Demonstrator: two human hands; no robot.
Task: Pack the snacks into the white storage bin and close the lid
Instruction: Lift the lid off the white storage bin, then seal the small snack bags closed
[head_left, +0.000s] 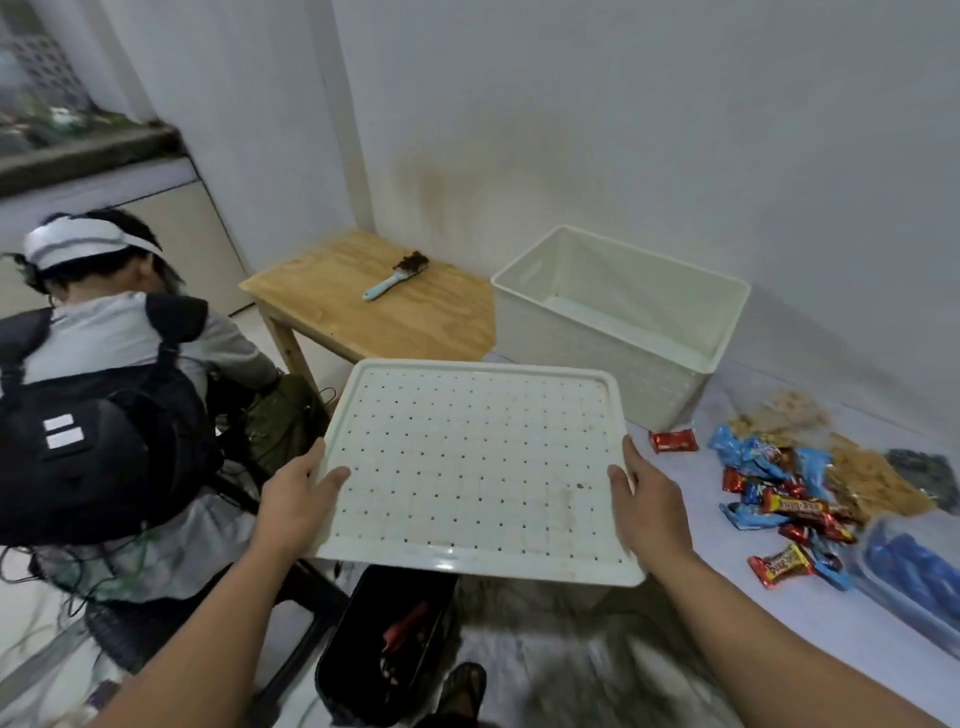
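1. Lid (475, 467): a white perforated panel, held roughly level in the lower centre of the frame, well apart from the bin it belongs to.
2. Left hand (296, 493): grips the lid's left edge, thumb lying on the top face, fingers curled under the rim.
3. Right hand (649, 493): grips the lid's right edge in the same manner, thumb on top.
4. White storage bin (618, 317): stands open in the upper right of centre, against the wall, on a pale worktop (717, 587). Its interior appears empty.
5. Snacks (800, 483): a loose heap of wrapped bars and packets at the right of the frame on the same worktop; one red bar (672, 440) lies apart, just beside the bin's near corner.
6. Background: a small wooden table (374, 306) to the left of the bin carries a brush (397, 275); a second person with a backpack (98, 441) sits at the left; a black crate (389, 639) stands below the lid.
7. Step in hand, as judged: the lid is off and both hands are occupied by it, with no snack yet packed; the task stands near its beginning.
8. Next move, as judged: the lid needs setting down somewhere clear of the bin's mouth and the snack heap, freeing the hands to transfer packets.
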